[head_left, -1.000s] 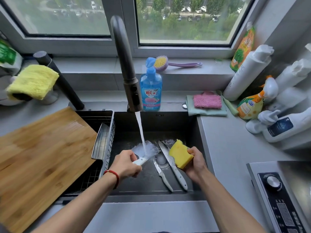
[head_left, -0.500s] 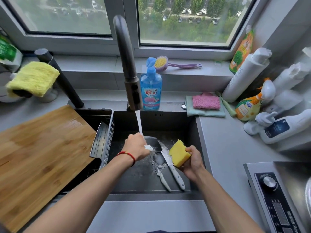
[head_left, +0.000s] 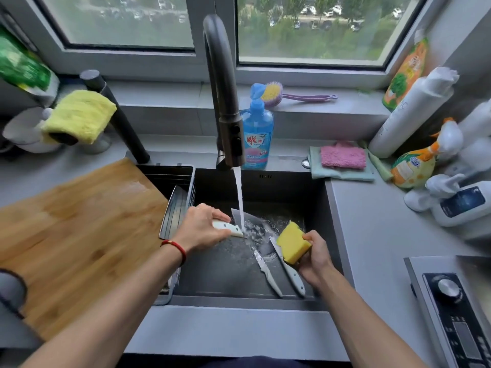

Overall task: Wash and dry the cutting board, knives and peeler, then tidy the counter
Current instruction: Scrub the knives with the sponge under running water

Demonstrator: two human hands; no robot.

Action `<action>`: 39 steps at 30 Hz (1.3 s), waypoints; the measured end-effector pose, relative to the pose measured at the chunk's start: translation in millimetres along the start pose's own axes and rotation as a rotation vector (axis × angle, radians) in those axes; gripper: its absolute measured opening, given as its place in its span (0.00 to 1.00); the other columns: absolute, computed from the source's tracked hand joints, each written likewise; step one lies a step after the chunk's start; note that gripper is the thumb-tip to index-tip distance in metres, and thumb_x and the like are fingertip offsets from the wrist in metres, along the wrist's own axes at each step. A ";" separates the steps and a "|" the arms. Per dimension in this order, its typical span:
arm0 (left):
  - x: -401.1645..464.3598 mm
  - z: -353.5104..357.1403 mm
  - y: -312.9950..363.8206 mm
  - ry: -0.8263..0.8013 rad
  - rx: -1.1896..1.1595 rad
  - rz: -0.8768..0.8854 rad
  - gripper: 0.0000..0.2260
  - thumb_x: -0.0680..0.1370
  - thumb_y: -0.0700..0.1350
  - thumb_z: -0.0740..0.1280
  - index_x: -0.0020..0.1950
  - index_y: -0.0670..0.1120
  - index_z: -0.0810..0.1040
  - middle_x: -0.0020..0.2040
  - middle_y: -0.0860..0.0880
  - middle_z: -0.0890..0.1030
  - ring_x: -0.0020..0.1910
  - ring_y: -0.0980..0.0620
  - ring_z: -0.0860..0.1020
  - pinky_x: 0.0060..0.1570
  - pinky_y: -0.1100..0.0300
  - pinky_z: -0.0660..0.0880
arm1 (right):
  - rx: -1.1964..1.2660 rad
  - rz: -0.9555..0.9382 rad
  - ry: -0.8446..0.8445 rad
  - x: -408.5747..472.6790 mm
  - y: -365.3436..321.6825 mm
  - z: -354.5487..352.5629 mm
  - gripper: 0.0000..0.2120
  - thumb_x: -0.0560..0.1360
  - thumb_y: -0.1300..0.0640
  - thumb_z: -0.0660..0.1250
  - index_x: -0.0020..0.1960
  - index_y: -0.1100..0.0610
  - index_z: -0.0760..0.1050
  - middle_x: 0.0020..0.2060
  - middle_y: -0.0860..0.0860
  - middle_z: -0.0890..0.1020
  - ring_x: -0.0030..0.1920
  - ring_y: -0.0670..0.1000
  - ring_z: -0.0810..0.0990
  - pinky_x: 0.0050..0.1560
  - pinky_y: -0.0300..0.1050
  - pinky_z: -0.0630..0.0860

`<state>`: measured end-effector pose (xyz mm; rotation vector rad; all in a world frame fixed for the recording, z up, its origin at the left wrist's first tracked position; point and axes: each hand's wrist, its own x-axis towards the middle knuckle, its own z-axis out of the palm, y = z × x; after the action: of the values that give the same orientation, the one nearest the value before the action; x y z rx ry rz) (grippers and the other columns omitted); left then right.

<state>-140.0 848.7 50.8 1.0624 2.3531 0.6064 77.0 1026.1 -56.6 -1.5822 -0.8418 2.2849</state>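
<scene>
1. While water runs, the left hand [head_left: 202, 229] grips the white-handled wide-bladed knife [head_left: 239, 227], blade pointing right under the stream
2. Just right of that blade, the right hand [head_left: 316, 257] clasps the yellow rectangular sponge [head_left: 292, 241]

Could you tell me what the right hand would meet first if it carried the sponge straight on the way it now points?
Probably the broad knife blade under the running water, held by the left hand. The right hand points the yellow sponge up-left toward it; depth is unclear.

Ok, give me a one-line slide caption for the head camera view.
Left hand rinses a white-handled knife under the running tap; right hand holds a yellow sponge.
</scene>
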 end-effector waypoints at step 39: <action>-36.7 66.6 -146.1 0.308 -0.170 -0.575 0.16 0.78 0.42 0.71 0.61 0.37 0.71 0.59 0.37 0.77 0.58 0.37 0.77 0.55 0.51 0.71 | -0.124 0.054 0.048 -11.8 14.0 10.3 0.10 0.75 0.55 0.57 0.50 0.59 0.74 0.32 0.58 0.82 0.29 0.54 0.82 0.41 0.48 0.74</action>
<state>-161.5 745.5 -75.8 0.1966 2.6368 0.7613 73.9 1005.7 -53.0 -1.7254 -0.9568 2.2611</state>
